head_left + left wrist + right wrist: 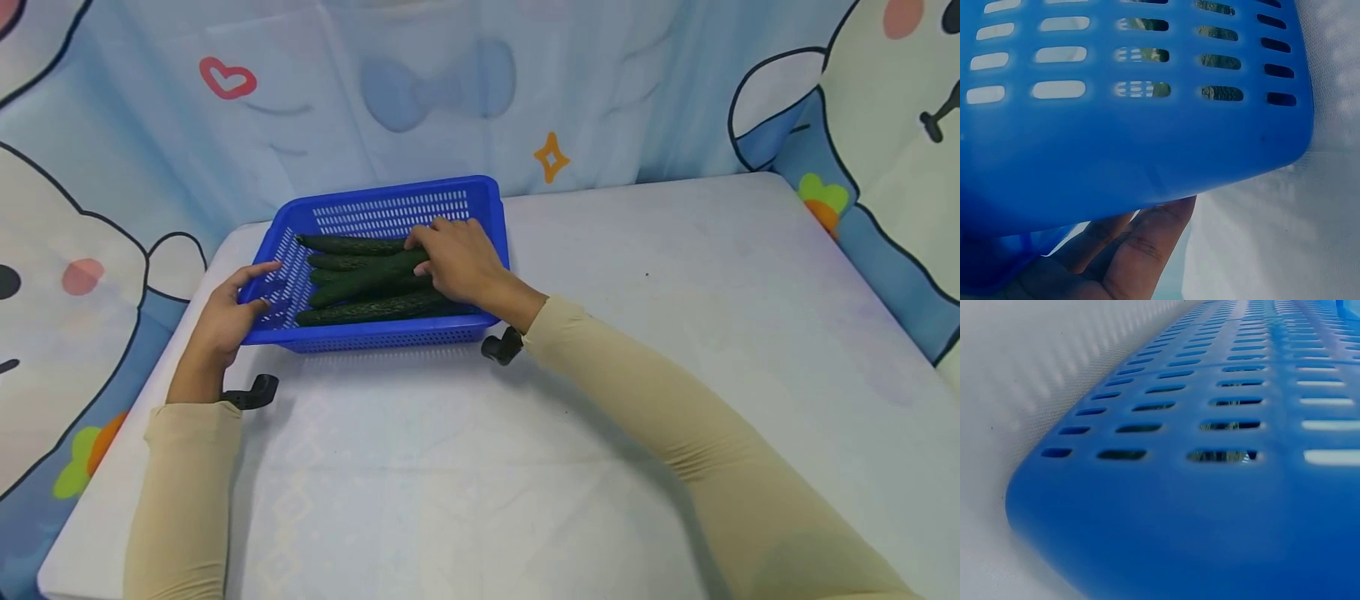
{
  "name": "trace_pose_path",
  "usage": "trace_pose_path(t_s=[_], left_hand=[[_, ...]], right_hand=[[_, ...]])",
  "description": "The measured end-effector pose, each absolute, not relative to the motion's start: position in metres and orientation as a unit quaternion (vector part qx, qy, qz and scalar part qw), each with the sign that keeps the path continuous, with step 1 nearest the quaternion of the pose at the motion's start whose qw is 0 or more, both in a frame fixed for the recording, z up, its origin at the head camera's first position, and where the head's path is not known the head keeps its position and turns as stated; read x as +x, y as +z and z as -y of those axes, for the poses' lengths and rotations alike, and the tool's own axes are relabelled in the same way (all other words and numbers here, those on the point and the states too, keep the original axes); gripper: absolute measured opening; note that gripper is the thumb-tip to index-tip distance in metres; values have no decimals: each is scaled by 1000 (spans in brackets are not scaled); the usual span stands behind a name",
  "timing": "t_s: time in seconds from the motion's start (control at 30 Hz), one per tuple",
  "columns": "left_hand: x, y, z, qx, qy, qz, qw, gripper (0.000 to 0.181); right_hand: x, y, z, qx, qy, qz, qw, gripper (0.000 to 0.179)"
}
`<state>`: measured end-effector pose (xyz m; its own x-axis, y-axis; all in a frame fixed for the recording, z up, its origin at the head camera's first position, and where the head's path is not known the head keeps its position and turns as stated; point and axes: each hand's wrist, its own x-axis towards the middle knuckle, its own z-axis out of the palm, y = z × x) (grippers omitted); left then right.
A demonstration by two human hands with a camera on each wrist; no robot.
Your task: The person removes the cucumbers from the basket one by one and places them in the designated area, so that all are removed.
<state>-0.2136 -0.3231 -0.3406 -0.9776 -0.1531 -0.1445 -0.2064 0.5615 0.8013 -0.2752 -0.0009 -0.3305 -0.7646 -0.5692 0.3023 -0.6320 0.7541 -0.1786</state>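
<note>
A blue plastic basket with slotted walls stands at the back left of the table, holding several dark green cucumbers laid lengthwise. At its left end my left hand grips the rim, index finger and thumb reaching over the edge. Fingers of that hand show against the end wall in the left wrist view. Inside the basket, toward the right, my right hand pinches the end of a cucumber that lies over others. In the right wrist view the basket wall hides this hand.
A white cloth covers the table, which stretches in front of the basket and to its right. Behind it hangs a light blue printed curtain. Dark wrist camera mounts stick out near both cuffs, one close to the basket's front right corner.
</note>
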Motion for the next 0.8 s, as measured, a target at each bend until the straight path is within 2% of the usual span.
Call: trace_pose_path(t_s=[0.23,0.37,0.8], left_hand=[[-213,-340,323,-106,459,-881,31,58],[-214,-341,323,-107,465,-878,32,59],[-215,-339,322,-111,468,-876,36,60]], right_hand=[[-275,-327,1,304,184,931,89,36],[-274,-327,-1,299,205,928,84,33],[-274,-326,-5,286,245,917,129,26]])
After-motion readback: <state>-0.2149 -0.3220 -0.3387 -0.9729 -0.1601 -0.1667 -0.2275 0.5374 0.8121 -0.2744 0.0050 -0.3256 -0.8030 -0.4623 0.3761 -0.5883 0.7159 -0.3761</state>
